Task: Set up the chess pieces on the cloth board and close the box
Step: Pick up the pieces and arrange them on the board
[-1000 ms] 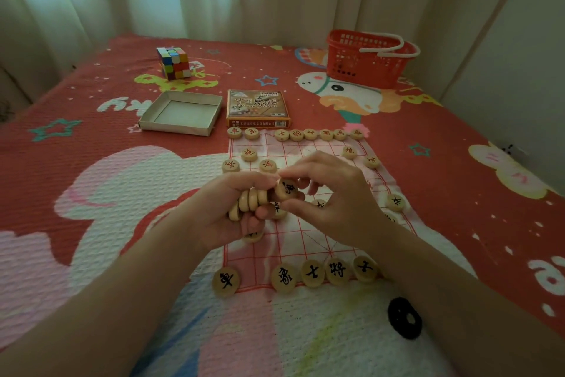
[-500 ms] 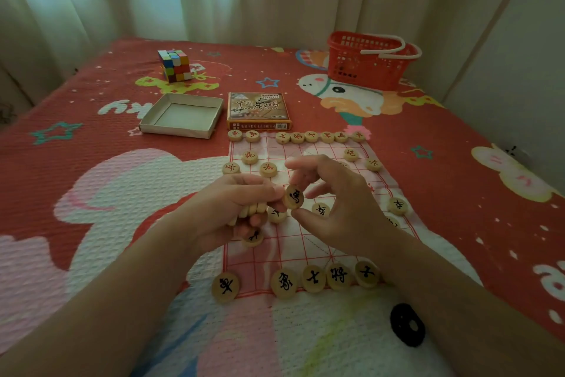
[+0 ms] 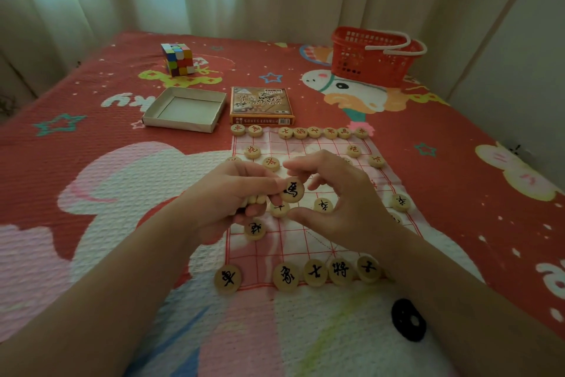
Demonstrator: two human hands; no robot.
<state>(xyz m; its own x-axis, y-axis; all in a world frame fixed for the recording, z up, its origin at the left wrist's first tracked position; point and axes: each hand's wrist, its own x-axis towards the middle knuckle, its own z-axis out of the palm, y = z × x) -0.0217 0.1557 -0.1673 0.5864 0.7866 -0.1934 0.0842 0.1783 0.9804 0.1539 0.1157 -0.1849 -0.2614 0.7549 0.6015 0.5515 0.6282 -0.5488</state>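
At the far left of the bed (image 3: 76, 147), a colourful puzzle cube (image 3: 177, 59) stands near the curtain. In front of it lies the open box tray (image 3: 186, 109), with nothing in it.

Your left hand (image 3: 226, 196) hovers over the left edge of the cloth board (image 3: 308, 239). Its fingers are curled round a stack of pieces (image 3: 256, 200) held on edge. Its fingertips also pinch the left rim of the held piece (image 3: 293, 191), a wooden disc with a black character that faces you, tilted up above the middle of the board.

Beyond the board's far edge, just right of the tray, the printed box lid (image 3: 261, 105) lies face up and apart from the tray, so the box is not yet closed. The far row (image 3: 315, 132) of red-lettered discs runs along that edge. More red discs sit a line or two closer to you.

The near row (image 3: 315, 272) of black-lettered discs lines the edge closest to you, with a gap after the leftmost disc. A few black discs lie scattered mid-board.

Your right hand (image 3: 345, 202) curves round the held piece, with the index finger over its top and the thumb beneath. You cannot tell whether it grips the disc.

A red basket (image 3: 370, 61) stands at the far right.
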